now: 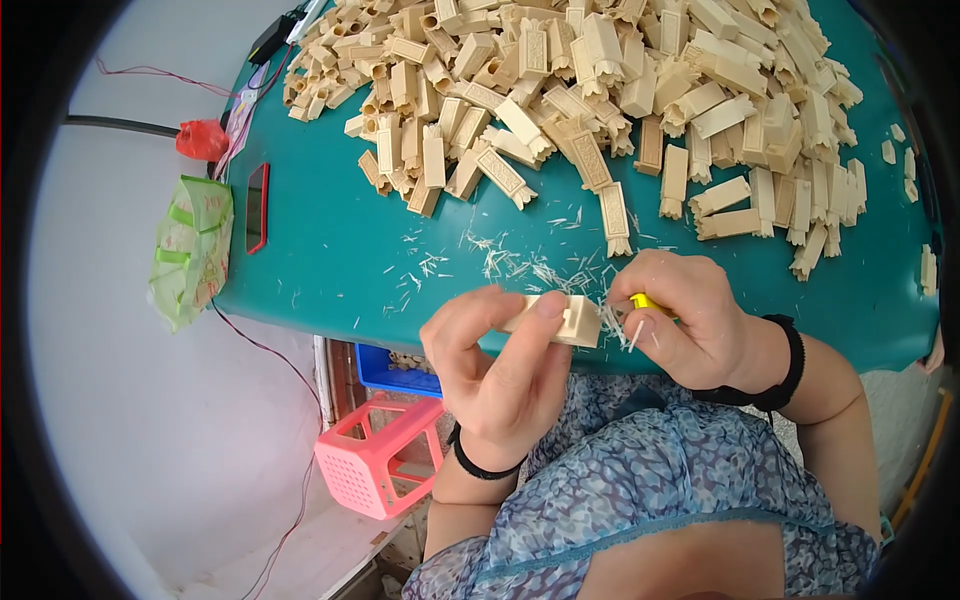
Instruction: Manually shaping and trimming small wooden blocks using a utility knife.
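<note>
Cream block (582, 324): one, above the near edge of the one green table (330, 260), long axis running left to right, its exposed end pointing right. Across the table's far part lies one heap of cream pieces (533, 50), too many to count. Off the table's near-left corner stands one pink stool (358, 478); beside its left edge, one green bag (192, 262). The left hand (490, 350) pinches the block; the right hand (695, 318) is closed around one yellow tool (643, 301), over the near edge.

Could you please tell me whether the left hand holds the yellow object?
No, the right hand holds the yellow object; the left hand holds a pale block.
</note>
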Available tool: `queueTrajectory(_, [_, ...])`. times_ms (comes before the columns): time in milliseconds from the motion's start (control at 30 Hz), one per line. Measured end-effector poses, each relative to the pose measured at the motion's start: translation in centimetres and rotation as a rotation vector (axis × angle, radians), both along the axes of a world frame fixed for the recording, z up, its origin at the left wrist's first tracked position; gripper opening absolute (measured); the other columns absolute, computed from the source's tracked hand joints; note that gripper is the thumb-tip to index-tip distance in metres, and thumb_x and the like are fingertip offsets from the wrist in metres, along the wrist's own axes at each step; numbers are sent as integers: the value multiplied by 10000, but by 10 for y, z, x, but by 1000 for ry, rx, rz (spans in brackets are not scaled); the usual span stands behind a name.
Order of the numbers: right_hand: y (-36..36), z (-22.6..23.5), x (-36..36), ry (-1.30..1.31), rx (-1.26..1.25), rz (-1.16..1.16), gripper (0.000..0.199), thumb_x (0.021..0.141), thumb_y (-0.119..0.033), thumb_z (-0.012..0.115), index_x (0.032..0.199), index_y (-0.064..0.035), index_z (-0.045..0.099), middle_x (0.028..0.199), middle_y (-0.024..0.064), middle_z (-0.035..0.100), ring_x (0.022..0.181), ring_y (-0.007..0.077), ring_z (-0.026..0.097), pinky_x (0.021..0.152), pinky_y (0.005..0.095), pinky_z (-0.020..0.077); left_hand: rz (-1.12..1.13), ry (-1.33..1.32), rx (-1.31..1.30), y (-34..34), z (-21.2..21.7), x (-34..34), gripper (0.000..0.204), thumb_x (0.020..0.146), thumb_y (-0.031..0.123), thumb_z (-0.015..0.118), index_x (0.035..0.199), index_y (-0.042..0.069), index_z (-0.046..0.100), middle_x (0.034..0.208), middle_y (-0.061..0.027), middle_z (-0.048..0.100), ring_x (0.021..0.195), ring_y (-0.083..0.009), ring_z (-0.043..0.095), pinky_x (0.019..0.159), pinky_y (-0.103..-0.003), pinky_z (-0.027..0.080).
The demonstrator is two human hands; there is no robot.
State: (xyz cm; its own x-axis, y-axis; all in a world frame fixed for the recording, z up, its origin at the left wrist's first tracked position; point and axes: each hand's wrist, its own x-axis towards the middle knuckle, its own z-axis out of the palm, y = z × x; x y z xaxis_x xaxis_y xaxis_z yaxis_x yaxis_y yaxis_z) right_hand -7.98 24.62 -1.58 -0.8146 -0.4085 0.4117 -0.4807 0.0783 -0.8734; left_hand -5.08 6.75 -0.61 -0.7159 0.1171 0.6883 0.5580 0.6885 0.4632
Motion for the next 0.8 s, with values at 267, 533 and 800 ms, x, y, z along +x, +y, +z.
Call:
queueTrajectory(267, [-2, -1, 0, 48, 54, -61, 200, 813, -216, 587, 753, -33, 538, 622, 88, 510, 510, 237, 511, 442, 296, 393, 58, 91, -174, -5, 0, 1, 470, 570, -11, 707, 995, 179, 637, 928, -44, 484, 861, -233, 471, 755, -318, 440])
queueTrajectory(533, [-3, -5, -10, -11, 183, -191, 228, 834, -229, 566, 765, -14, 534, 634, 108, 519, 531, 255, 518, 467, 311, 401, -85, 164, -162, -8, 6, 7, 385, 587, -1, 697, 936, 152, 641, 919, -26, 522, 880, -235, 490, 749, -312, 438])
queueTrajectory(800, [2, -2, -6, -372, -122, 94, 230, 839, -219, 553, 924, -14, 494, 728, 22, 520, 628, 65, 485, 562, 203, 397, -183, -261, 273, -4, -4, 5, 363, 630, -26, 677, 974, 30, 577, 914, -74, 570, 873, -223, 520, 765, -317, 431])
